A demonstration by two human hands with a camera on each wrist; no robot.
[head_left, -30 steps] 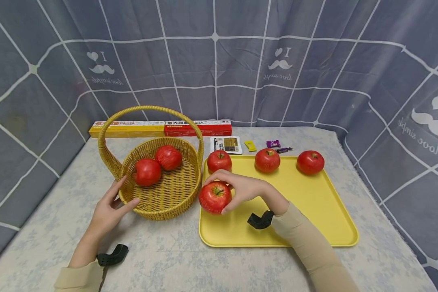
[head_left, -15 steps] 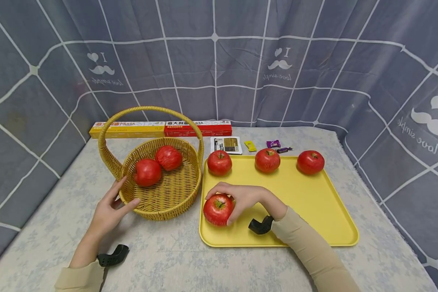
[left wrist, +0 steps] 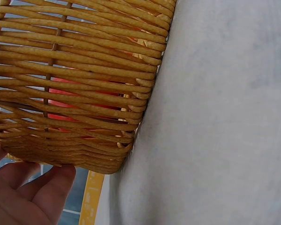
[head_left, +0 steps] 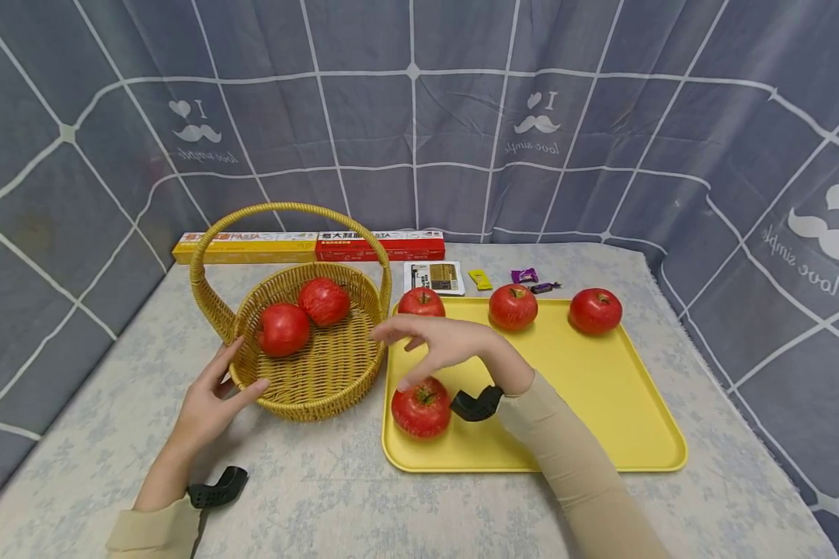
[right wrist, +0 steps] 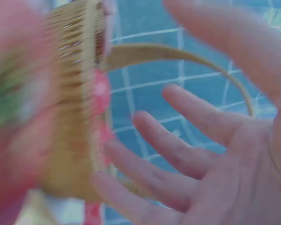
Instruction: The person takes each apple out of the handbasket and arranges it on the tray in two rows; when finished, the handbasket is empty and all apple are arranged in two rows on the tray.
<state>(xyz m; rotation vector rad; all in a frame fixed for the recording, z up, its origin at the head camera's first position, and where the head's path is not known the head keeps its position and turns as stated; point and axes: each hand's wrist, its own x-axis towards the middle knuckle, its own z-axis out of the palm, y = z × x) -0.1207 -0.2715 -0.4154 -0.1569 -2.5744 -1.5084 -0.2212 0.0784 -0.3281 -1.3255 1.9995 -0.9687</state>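
A red apple [head_left: 421, 407] sits at the front left corner of the yellow tray [head_left: 587, 404]. My right hand [head_left: 422, 347] hovers just above it with fingers spread, holding nothing; the right wrist view shows the open palm [right wrist: 201, 154], blurred, facing the basket [right wrist: 75, 117]. My left hand [head_left: 217, 392] rests against the near left side of the wicker basket [head_left: 308, 407], fingers straight on its wall [left wrist: 75, 84]. Two apples [head_left: 282, 328] [head_left: 324, 300] lie inside the basket. Three more apples [head_left: 422, 300] [head_left: 513, 307] [head_left: 595, 310] line the tray's far edge, the left one partly hidden by my hand.
Yellow [head_left: 245, 247] and red [head_left: 380, 244] pasta boxes lie along the back of the table. A printed card [head_left: 433, 277], a yellow wrapper [head_left: 479, 279] and purple candies [head_left: 524, 275] sit behind the tray. Patterned fabric walls close in the back and sides.
My right hand lowered the apple onto the tray's front left corner, let go of it and lifted away with fingers spread. The left hand stayed on the basket.
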